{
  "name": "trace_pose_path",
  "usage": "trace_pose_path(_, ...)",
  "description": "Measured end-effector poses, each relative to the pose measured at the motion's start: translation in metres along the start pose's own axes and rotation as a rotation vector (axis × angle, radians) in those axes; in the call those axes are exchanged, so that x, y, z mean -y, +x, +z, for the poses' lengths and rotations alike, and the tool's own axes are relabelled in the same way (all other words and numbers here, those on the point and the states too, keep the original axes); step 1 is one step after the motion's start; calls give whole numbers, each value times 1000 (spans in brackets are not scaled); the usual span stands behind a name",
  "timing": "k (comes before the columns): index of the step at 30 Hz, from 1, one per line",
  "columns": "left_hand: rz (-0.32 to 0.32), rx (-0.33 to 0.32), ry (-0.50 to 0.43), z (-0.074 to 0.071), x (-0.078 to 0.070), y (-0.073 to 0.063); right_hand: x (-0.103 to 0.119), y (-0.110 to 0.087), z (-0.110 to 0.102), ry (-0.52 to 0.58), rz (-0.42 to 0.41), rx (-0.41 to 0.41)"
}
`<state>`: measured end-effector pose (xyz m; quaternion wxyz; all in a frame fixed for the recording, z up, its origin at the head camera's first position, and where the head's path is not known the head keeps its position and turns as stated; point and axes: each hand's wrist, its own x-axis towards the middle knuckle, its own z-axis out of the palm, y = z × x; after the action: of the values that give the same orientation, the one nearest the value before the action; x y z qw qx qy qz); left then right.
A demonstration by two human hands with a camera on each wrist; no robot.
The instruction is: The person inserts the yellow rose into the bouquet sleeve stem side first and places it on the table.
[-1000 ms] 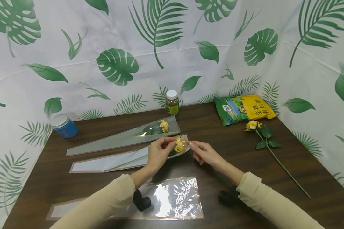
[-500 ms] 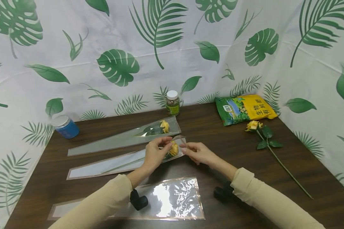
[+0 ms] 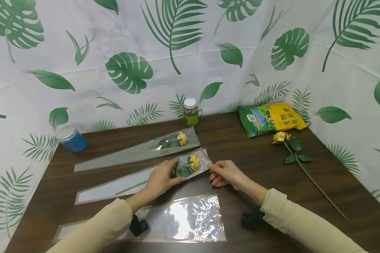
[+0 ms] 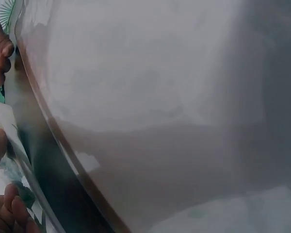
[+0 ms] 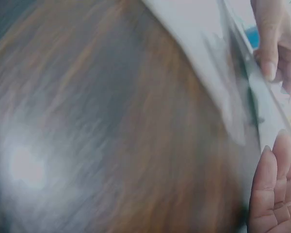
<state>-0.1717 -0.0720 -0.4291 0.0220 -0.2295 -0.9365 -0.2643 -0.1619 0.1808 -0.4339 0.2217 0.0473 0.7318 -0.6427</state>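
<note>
Step in hand looks like straightening the clear sleeve [image 3: 128, 184] round the yellow rose [image 3: 194, 161], mid-bench [image 3: 240, 151], head near the mouth. Your left hand [image 3: 159, 179] straddles the sleeve below the bloom, thumb at the near edge, fingers at the far one, holding it. Your right hand [image 3: 225, 174] pinches the mouth's near corner. Next move probably calls for a gentle release, sleeve flat. From the bloom: spare flat sleeve [image 3: 164, 225] at 6 o'clock, loose rose [image 3: 290, 159] at 3, likely a pair. Labels: blue jar [image 3: 73, 141] near 9, unreadable; bottle [image 3: 191, 114] at 12, green-yellow label, unreadable; fertilizer bag [image 3: 272, 119] at 2, reads 生物有机肥, white patch illegible.
</note>
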Motion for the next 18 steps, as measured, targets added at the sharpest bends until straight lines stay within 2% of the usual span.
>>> trace_pose_path(4, 14, 1, 30, 1, 3, 0, 0, -1, 3, 49, -6, 40)
trace_pose_path(8, 0, 15, 76, 0, 4, 0, -2, -6, 3, 66, -12, 50)
trace_pose_path(18, -47, 56, 126, -1, 7, 0, -9, -12, 1, 26, 14, 108)
